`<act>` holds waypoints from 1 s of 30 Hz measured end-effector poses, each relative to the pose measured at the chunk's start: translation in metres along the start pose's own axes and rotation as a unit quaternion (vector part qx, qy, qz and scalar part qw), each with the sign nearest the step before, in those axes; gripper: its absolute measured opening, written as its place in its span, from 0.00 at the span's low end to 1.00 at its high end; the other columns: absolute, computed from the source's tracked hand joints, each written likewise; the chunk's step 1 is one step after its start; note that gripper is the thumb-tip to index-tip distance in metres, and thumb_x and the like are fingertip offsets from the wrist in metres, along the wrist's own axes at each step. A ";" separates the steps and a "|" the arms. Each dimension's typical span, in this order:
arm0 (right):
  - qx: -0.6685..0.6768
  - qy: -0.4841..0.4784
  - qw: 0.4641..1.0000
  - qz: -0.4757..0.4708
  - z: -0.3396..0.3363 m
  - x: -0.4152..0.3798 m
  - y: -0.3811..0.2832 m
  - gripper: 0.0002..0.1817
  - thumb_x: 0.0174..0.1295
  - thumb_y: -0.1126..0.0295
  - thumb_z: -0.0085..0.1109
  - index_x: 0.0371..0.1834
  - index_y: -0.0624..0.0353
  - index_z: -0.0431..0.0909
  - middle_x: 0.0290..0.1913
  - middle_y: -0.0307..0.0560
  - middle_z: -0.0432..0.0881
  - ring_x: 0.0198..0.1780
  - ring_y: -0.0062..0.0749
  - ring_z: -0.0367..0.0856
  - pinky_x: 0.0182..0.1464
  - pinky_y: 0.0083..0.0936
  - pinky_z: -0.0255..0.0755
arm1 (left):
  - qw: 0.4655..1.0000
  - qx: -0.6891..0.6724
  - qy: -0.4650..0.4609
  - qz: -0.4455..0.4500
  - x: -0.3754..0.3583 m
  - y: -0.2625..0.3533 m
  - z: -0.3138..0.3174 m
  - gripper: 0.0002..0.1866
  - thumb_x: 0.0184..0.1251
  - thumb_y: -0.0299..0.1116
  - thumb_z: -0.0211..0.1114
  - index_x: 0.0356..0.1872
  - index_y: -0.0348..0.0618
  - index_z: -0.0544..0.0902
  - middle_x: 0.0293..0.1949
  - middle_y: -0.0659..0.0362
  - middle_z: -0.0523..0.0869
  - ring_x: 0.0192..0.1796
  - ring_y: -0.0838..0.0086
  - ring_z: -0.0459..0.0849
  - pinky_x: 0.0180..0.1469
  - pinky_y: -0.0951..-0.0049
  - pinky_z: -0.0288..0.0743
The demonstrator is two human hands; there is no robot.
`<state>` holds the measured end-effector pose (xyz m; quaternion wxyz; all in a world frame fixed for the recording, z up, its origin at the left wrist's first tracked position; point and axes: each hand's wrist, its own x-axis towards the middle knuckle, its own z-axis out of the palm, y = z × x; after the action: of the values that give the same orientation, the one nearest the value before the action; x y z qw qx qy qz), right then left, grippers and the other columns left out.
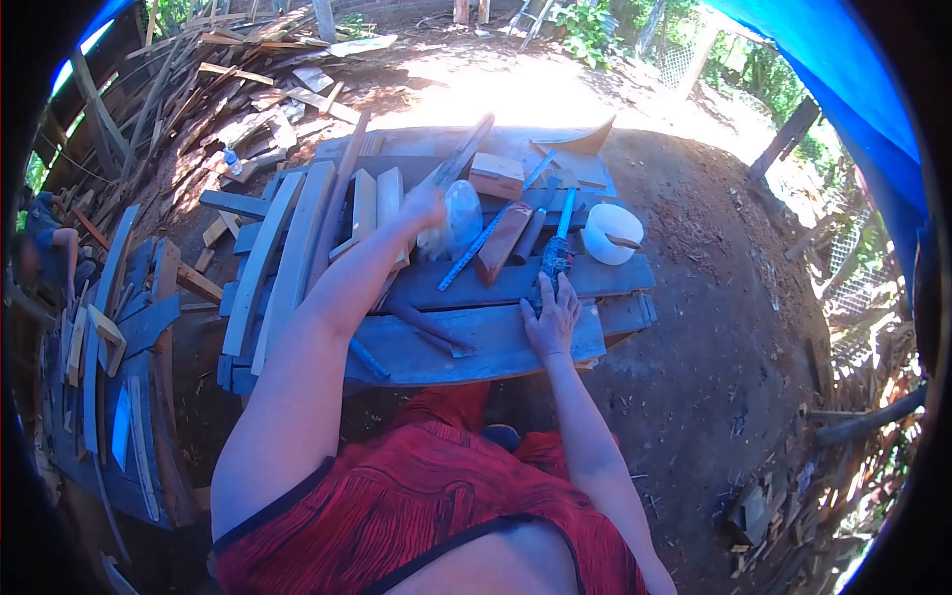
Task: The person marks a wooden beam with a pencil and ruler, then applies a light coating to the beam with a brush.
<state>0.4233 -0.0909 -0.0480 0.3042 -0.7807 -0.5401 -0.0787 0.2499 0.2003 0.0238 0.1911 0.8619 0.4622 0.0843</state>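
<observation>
My left hand (424, 205) reaches out over a rough wooden workbench (496, 342) and closes on a long weathered strip of wood (466, 149) that runs up and to the right. A clear plastic bag (458, 220) lies just right of that hand. My right hand (551, 317) rests flat, fingers spread, on the bench's front plank, holding nothing. Its fingertips nearly touch the dark handle of a blue-shafted tool (557, 248). A blue ruler (476, 253) and a brown wood block (501, 240) lie between the two hands.
A white bowl (612, 232) stands at the bench's right side, a light wood block (496, 176) at the back. Long planks (288, 248) lie along the bench's left side. Scrap-wood piles (198, 89) fill the ground to the left. Bare dirt (734, 327) lies on the right. A person (45, 233) crouches far left.
</observation>
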 end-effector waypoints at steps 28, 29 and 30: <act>0.010 0.054 0.998 0.007 -0.003 -0.009 0.009 0.31 0.52 0.54 0.66 0.60 0.46 0.72 0.64 0.54 0.65 0.66 0.49 0.62 0.67 0.47 0.52 | 0.881 -0.370 -0.152 0.251 -0.188 0.130 -0.038 0.21 0.64 0.32 0.62 0.59 0.45 0.77 0.44 0.53 0.85 0.45 0.71 0.83 0.51 0.71 0.74; 0.032 0.077 0.997 -0.001 -0.003 -0.009 0.012 0.29 0.53 0.54 0.65 0.60 0.47 0.73 0.64 0.53 0.66 0.66 0.48 0.63 0.67 0.46 0.53 | 0.887 -0.313 -0.157 0.303 -0.196 0.129 -0.034 0.25 0.63 0.36 0.64 0.62 0.47 0.74 0.48 0.52 0.84 0.48 0.69 0.82 0.54 0.70 0.73; 0.053 0.102 0.993 -0.008 -0.003 -0.008 0.015 0.28 0.54 0.55 0.65 0.59 0.47 0.74 0.64 0.53 0.67 0.65 0.47 0.64 0.67 0.44 0.54 | 0.885 -0.253 -0.162 0.355 -0.203 0.131 -0.032 0.29 0.62 0.40 0.66 0.65 0.48 0.71 0.51 0.51 0.82 0.52 0.67 0.81 0.56 0.68 0.71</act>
<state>0.4340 -0.1019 -0.0551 0.3980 -0.7472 -0.5157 -0.1315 0.2266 -0.0251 0.1124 0.4317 0.8925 0.0511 0.1198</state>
